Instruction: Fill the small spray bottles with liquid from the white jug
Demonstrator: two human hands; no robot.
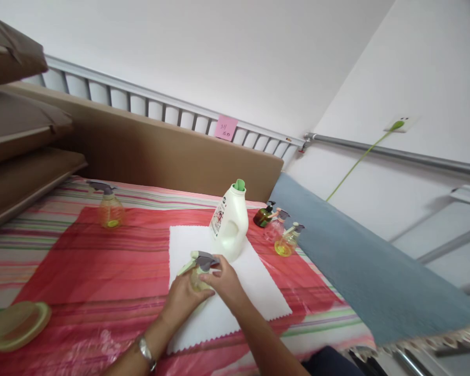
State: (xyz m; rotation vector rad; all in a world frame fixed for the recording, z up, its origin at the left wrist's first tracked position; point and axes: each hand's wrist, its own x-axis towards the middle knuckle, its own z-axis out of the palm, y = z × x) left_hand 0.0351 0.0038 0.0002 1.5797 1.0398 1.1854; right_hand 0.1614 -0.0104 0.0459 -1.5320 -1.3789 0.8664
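Note:
Over a white cloth with zigzag edges, I hold a small clear spray bottle with a grey and pale green trigger head. My left hand is wrapped round the bottle's body. Its spray head is gripped by the fingers of my right hand, at the collar and the back of the head. Just behind my hands stands a large white jug with a handle, a printed label and a green piece in its uncapped-looking mouth. Much of the small bottle is hidden by my fingers.
Another spray bottle stands at the left. Two more spray bottles, one pink and one yellowish, stand right beside a dark pump bottle. A round lidded container lies front left. A brown board rises behind.

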